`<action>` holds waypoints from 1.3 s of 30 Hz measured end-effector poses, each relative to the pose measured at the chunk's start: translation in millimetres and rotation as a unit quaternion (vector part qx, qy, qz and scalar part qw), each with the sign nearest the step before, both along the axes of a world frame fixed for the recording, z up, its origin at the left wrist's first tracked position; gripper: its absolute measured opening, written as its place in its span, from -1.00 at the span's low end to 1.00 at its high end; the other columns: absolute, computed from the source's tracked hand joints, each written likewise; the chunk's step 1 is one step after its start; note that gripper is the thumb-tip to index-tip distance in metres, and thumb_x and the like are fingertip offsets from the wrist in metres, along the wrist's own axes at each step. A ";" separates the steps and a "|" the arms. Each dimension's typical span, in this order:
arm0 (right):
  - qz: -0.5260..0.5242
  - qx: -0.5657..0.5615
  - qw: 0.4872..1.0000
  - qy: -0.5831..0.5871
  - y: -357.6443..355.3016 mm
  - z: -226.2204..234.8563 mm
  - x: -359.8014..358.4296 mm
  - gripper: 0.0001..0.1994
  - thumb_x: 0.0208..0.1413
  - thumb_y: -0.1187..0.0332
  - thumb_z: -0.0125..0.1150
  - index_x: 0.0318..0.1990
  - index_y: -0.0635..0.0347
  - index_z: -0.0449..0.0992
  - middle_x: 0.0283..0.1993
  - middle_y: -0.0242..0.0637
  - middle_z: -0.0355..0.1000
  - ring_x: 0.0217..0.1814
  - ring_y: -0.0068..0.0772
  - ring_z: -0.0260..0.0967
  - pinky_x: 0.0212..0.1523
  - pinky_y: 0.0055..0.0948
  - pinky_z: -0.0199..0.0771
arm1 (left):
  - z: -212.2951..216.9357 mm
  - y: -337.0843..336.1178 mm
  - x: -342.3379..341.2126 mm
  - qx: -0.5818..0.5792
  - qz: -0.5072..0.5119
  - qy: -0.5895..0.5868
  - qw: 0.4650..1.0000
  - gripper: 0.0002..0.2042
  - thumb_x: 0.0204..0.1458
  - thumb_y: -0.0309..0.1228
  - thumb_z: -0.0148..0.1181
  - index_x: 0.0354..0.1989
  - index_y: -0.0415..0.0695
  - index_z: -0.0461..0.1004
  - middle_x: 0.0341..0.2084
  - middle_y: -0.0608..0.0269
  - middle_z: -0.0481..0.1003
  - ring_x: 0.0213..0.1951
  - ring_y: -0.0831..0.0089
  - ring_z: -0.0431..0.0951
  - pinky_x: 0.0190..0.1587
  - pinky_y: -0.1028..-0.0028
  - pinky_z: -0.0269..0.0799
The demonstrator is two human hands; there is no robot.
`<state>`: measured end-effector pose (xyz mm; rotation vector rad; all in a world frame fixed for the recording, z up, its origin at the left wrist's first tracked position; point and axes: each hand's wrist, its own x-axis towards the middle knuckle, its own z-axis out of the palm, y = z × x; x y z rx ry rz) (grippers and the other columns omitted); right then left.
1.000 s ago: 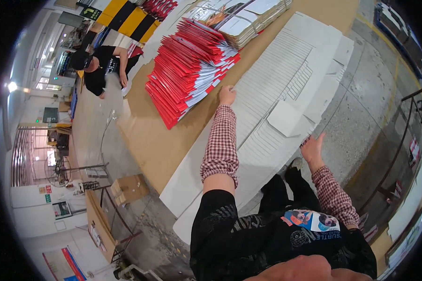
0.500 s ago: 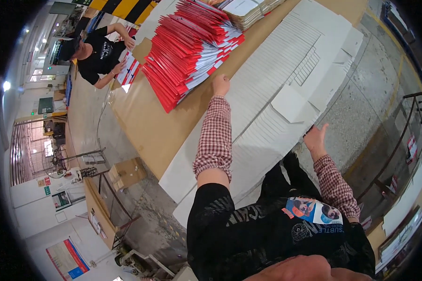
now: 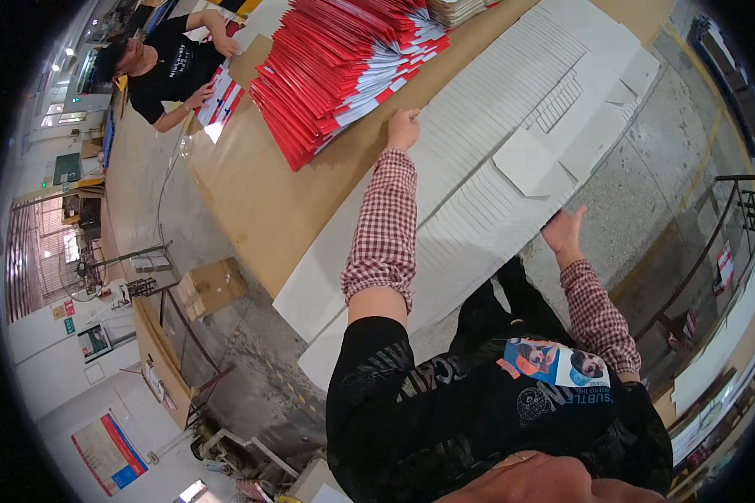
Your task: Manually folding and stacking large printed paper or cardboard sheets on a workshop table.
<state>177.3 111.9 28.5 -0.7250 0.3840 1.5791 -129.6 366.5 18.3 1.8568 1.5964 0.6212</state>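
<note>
A long white cardboard sheet (image 3: 478, 101), scored with many parallel lines and cut flaps, lies slantwise along the near side of the brown table. My left hand (image 3: 403, 130) is closed at its far edge, beside the fanned stack of red and white printed folded pieces (image 3: 344, 75). At the near edge is my right hand (image 3: 564, 232), thumb sticking up and the fingers curled at the board's rim, partly hidden. Whether more boards lie beneath the top one I cannot tell. Both my forearms wear checked red and white sleeves.
Across the brown table (image 3: 252, 210), a person in black (image 3: 172, 67) has both hands on red and white printed sheets (image 3: 221, 96). A bundle of papers (image 3: 457, 10) lies at the far edge. Left on the floor stands a cardboard box (image 3: 212, 287); metal rails (image 3: 734, 197) stand at right.
The whole view has shifted slightly, with the red stack and board sitting higher in the picture. Both my hands stay at the board's edges. The other person appears farther up and left.
</note>
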 end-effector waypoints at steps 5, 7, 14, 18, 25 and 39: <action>0.011 -0.010 0.999 -0.045 9.1 0.3 2.0 -0.01 -0.09 -0.44 -0.51 0.26 0.30 -0.15 0.35 -0.16 -0.19 0.36 -0.10 -0.25 0.31 -0.23 -0.32 | -11.3 5.9 4.3 0.049 0.006 -0.007 0.999 -0.74 -0.12 -0.55 0.00 -0.22 -0.18 0.48 -0.32 0.08 0.50 -0.23 0.31 0.50 -0.17 0.44 0.38; 0.042 0.023 0.997 -0.057 6.4 -0.6 3.9 -0.01 -0.10 -0.44 -0.51 0.27 0.29 -0.17 0.35 -0.16 -0.22 0.37 -0.11 -0.29 0.31 -0.19 -0.35 | -14.5 8.7 10.4 0.072 0.019 0.063 0.995 -0.82 -0.13 -0.49 0.05 -0.31 -0.16 0.47 -0.35 0.08 0.49 -0.26 0.26 0.49 -0.18 0.38 0.38; 0.048 -0.126 0.977 -0.165 -16.0 -2.2 36.7 0.01 -0.11 -0.45 -0.48 0.28 0.26 -0.32 0.37 -0.14 -0.34 0.39 -0.14 -0.37 0.30 -0.06 -0.43 | -11.7 6.8 40.3 0.054 0.167 0.079 0.981 -0.81 -0.18 -0.48 0.04 -0.33 -0.15 0.43 -0.20 0.02 0.36 -0.10 0.11 0.35 -0.06 0.21 0.28; -0.024 -0.100 0.989 -0.103 8.9 -7.6 46.8 -0.02 -0.10 -0.43 -0.44 0.26 0.29 -0.19 0.34 -0.13 -0.18 0.36 -0.11 -0.26 0.30 -0.11 -0.29 | 1.0 13.5 69.8 0.037 0.097 -0.024 0.994 -0.79 -0.13 -0.48 0.01 -0.27 -0.16 0.44 -0.19 0.05 0.36 -0.05 0.09 0.31 -0.05 0.20 0.27; 0.087 -0.050 0.992 -0.081 41.4 -11.7 55.8 -0.03 -0.12 -0.45 -0.42 0.25 0.24 -0.08 0.33 -0.13 -0.16 0.32 -0.06 -0.17 0.29 -0.14 -0.29 | -2.3 16.8 82.6 0.092 0.123 0.095 0.984 -0.79 -0.15 -0.47 0.08 -0.28 -0.21 0.43 -0.16 0.04 0.36 -0.01 0.13 0.28 0.02 0.23 0.20; 0.347 0.414 0.467 -0.699 203.4 89.0 100.6 -0.82 -0.13 0.63 0.06 -0.30 0.26 0.41 -0.28 -0.24 0.34 -0.22 -0.34 0.31 -0.18 -0.51 0.30 | 53.6 -266.6 131.9 0.092 0.417 0.029 0.904 -0.56 -0.07 -0.50 0.05 0.06 -0.18 0.25 0.08 -0.06 0.12 0.15 0.06 0.06 0.15 0.20 -0.03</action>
